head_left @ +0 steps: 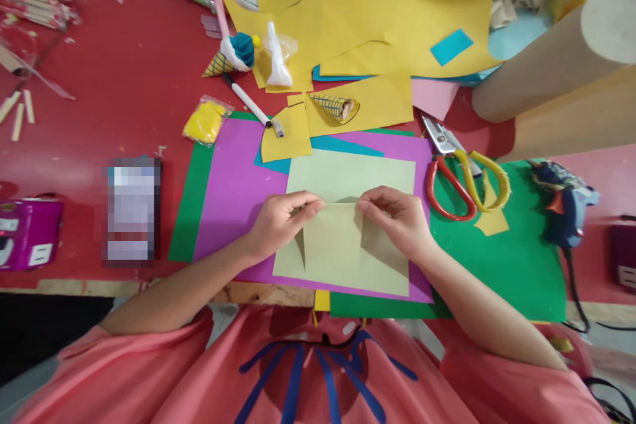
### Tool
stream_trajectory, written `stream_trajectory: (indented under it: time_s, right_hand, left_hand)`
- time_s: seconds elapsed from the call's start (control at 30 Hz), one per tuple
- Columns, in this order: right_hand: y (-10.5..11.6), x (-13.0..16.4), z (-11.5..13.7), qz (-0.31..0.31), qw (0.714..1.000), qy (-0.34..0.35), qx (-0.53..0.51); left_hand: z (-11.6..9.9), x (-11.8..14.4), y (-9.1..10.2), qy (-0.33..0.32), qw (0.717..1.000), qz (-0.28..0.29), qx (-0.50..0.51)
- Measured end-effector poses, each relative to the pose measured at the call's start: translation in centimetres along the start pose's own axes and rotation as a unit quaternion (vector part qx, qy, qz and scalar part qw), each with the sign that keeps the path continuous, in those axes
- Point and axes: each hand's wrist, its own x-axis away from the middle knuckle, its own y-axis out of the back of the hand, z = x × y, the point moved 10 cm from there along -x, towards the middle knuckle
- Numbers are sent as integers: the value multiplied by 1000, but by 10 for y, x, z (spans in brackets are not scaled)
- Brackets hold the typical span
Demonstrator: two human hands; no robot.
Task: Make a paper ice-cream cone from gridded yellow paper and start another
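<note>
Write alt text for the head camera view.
Both hands, left hand and right hand, pinch a folded edge of a pale green paper sheet lying on purple paper. Scissors and a glue gun lie to the right on green paper.

folded sheet (348, 238) on paper stack (233, 192); scissors (460, 169) right, glue gun (564, 202) farther right

A craft workspace: coloured paper sheets (397, 13), scissors (462, 172) and glue gun (564, 202) crowd the table (114, 79).
</note>
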Motion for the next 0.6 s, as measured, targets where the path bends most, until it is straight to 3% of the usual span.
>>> stream_trajectory:
  time_s: [0.13,0.3,0.6]
  right_hand:
    - [3,-1,-2,-4,1000,-6,-22]
    - [13,-3,-2,-21,999,-10,-40]
    - [12,-5,-1,-10,999,-14,-44]
  left_hand:
    - [6,-1,-2,23,999,6,39]
    - [12,-2,6,44,997,-31,61]
    - [14,-1,10,54,990,-51,119]
